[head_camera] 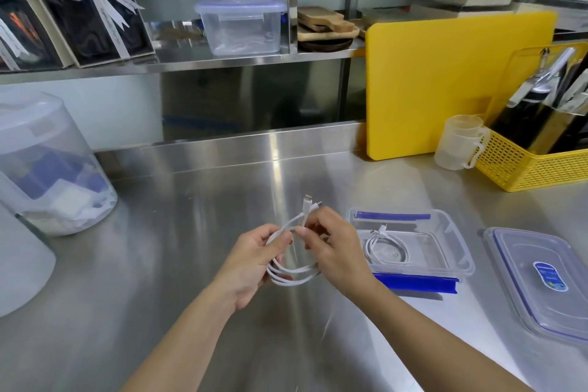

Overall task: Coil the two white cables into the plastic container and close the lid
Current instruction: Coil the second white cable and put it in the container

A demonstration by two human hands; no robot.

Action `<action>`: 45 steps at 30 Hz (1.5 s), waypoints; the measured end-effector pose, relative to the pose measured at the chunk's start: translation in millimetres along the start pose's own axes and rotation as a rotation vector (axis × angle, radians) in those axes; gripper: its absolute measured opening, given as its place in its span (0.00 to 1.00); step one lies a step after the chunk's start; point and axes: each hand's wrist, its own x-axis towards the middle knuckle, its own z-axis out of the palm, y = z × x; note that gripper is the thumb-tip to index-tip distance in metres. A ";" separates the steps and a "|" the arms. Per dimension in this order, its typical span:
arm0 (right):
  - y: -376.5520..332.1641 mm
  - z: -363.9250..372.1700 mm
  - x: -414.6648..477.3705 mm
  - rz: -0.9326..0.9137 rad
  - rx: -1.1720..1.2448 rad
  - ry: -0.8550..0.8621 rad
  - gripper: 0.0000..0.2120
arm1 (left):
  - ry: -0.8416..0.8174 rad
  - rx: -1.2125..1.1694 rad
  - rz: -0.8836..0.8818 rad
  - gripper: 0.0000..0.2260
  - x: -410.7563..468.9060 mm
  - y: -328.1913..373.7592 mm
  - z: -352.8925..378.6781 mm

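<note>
Above the steel counter, my left hand (pixel 251 259) and my right hand (pixel 334 248) both grip a white cable (pixel 294 274) wound into several loops, its plug ends sticking up between the fingers. Just right of my right hand stands the open clear plastic container (pixel 458 251) with blue clips. A second white cable (pixel 386 248) lies coiled on its floor. The container's lid (pixel 541 283), clear with a blue seal and a sticker, lies flat on the counter further right, apart from the container.
A yellow cutting board (pixel 451 79) leans at the back right beside a yellow basket (pixel 534 165) and clear measuring cups (pixel 459 143). Large translucent jars (pixel 47 162) stand at the left. Lidded containers (pixel 241 25) sit on the shelf behind.
</note>
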 end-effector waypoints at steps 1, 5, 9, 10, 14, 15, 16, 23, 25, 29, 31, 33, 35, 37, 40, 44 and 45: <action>-2.2 0.4 1.5 0.075 0.014 -0.012 0.07 | 0.045 0.105 0.055 0.09 0.6 -0.5 1.6; 0.9 -1.3 9.0 0.346 0.056 -0.100 0.12 | 0.078 0.319 0.081 0.08 -3.4 -5.7 4.9; 9.1 -11.1 9.4 0.569 0.197 -0.161 0.13 | -0.008 0.132 -0.111 0.04 -9.3 -3.1 4.9; 10.0 -13.5 8.5 0.583 0.228 -0.177 0.12 | -0.009 0.097 -0.141 0.02 -8.8 -1.9 4.4; 11.5 -22.7 6.8 0.620 0.268 -0.179 0.12 | 0.037 0.055 -0.184 0.02 -3.9 -0.6 4.7; 12.1 -25.5 7.0 0.635 0.273 -0.154 0.12 | 0.045 0.058 -0.179 0.02 -2.8 -1.0 6.0; 12.8 -28.7 7.2 0.645 0.273 -0.127 0.10 | 0.052 0.063 -0.170 0.02 -1.1 -1.5 8.2; 24.6 -62.8 1.7 0.627 0.158 -0.034 0.05 | 0.026 0.164 -0.118 0.03 14.5 0.5 46.0; 32.2 -78.7 3.2 0.622 0.124 0.016 0.08 | 0.010 0.209 -0.096 0.05 22.2 4.3 65.4; 53.0 -119.4 11.2 0.614 0.067 0.072 0.05 | 0.011 0.356 -0.043 0.06 47.0 8.0 109.4; 67.4 -139.2 14.6 0.603 -0.011 0.070 0.02 | -0.005 0.423 -0.020 0.03 60.4 8.1 131.5; 84.3 -155.0 16.8 0.591 -0.146 0.049 0.04 | -0.025 0.491 0.001 0.05 72.9 7.8 153.7; 102.4 -165.9 17.4 0.570 -0.329 0.024 0.05 | -0.026 0.580 0.020 0.03 84.5 5.6 173.5; 118.2 -171.7 17.3 0.560 -0.563 -0.029 0.06 | -0.027 0.678 0.009 0.02 92.9 0.9 189.3; 133.4 -174.7 16.0 0.479 -0.869 -0.164 0.07 | -0.035 0.769 -0.044 0.05 100.7 -9.5 206.4; 144.1 -171.8 13.3 0.334 -1.051 -0.292 0.09 | -0.035 0.888 -0.090 0.06 105.6 -18.1 217.5; 145.6 -170.8 13.1 0.300 -1.084 -0.318 0.10 | -0.034 0.917 -0.096 0.05 106.7 -19.5 218.9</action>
